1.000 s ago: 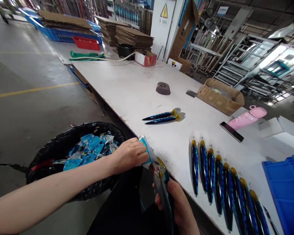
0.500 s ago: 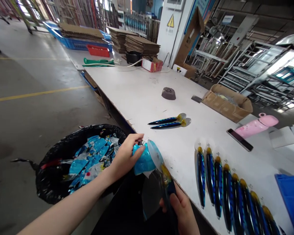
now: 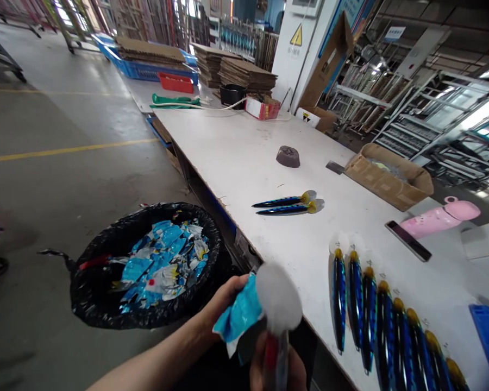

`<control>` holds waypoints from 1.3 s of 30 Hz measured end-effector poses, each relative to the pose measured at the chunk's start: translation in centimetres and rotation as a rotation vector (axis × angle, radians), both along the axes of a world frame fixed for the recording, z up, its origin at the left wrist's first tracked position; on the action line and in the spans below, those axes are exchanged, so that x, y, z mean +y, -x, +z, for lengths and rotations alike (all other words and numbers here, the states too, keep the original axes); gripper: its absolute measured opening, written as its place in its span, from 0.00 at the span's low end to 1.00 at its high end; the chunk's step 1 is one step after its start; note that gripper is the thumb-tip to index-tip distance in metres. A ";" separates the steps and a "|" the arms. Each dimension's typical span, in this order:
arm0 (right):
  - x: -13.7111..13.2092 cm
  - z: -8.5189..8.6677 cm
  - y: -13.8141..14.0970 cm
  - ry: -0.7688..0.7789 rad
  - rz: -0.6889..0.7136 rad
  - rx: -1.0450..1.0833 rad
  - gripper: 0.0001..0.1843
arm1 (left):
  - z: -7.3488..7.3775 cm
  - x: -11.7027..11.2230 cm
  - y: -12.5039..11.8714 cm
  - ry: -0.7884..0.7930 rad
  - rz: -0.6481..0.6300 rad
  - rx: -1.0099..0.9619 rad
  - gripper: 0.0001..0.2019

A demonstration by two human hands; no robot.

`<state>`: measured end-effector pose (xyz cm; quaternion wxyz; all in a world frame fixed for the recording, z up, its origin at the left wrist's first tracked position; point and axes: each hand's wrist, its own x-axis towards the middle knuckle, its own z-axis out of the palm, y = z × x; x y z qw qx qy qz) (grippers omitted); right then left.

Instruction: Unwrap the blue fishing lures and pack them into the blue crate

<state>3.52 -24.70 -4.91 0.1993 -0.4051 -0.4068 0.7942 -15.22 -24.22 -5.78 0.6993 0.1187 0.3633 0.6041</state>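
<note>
One torn piece of blue film [image 3: 244, 312] is sitting in the left hand [image 3: 222, 305], which is pinching it firmly, while the right hand [image 3: 296, 372] is clasping one fishing lure [image 3: 276, 354] by the body, its single cloudy lip [image 3: 279, 298] pointing upward; whether film and lip are touching, the view is not showing. Both hands are staying just off the near edge of the worktop [image 3: 244, 144]. Two finished-looking lures [image 3: 283, 207] are lying side by side on it, and eight row lures [image 3: 384, 334] are forming a slanting line farther right, some running out of the frame. One black-lined bin [image 3: 146, 321], left of the worktop, is holding many blue and white scraps [image 3: 173, 239]. One phone [image 3: 408, 240] is lying beside one pink bottle [image 3: 440, 218], one open cardboard box [image 3: 385, 187] is sitting behind them, and one dark lump [image 3: 288, 156] is resting mid-worktop.
</note>
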 end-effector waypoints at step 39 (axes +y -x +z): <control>5.9 2.4 2.8 -0.834 0.518 -0.553 0.32 | 3.7 -3.1 8.0 -0.263 0.014 1.404 0.10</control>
